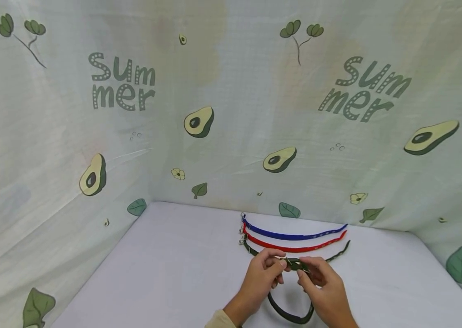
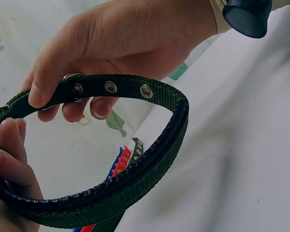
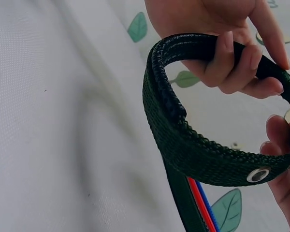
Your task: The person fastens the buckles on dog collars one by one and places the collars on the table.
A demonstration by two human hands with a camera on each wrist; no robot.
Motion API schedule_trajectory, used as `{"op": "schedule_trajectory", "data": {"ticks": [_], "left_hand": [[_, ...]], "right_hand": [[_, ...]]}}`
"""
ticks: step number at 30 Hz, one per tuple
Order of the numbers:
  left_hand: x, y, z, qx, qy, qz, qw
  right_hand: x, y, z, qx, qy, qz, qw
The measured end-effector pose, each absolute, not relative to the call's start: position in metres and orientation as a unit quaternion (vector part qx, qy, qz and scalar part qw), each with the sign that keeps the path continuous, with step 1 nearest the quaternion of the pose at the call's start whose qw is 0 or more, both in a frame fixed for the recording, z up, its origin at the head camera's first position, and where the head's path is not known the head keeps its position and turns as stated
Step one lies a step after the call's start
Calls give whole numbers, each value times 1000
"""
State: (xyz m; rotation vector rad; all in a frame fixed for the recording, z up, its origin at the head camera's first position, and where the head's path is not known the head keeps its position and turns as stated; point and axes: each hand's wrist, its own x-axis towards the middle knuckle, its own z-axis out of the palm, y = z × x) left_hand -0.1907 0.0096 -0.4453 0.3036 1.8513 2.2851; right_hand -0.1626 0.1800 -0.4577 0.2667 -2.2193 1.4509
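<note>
green collar (image 1: pixel 292 314) looped | left hand (image 1: pixel 260 279) pinches | right hand (image 1: pixel 324 283) grips

Both hands sit low in the centre of the head view, wrists angled inward so the fingertips nearly meet. The left hand (image 1: pixel 260 274) pinches with thumb over curled fingers (image 2: pixel 100 107), a beige cuff at its wrist. The right hand (image 1: pixel 324 283) has its fingers (image 3: pixel 232 63) wrapped in a grip.

"Summer" printed twice on the avocado-patterned backdrop cloth (image 1: pixel 231 114), split as "sum" over "mer", left and right
</note>
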Motion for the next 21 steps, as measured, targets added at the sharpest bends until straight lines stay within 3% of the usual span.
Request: {"op": "schedule_trajectory", "data": {"ticks": [14,21], "left_hand": [[-178,-11,-453,125,700,703,30],[-174,-21,-456,151,809,565,-56]], "right_hand": [[-162,164,-466,169,-802,509,262],[-158,157,-468,168,-809,502,256]]}}
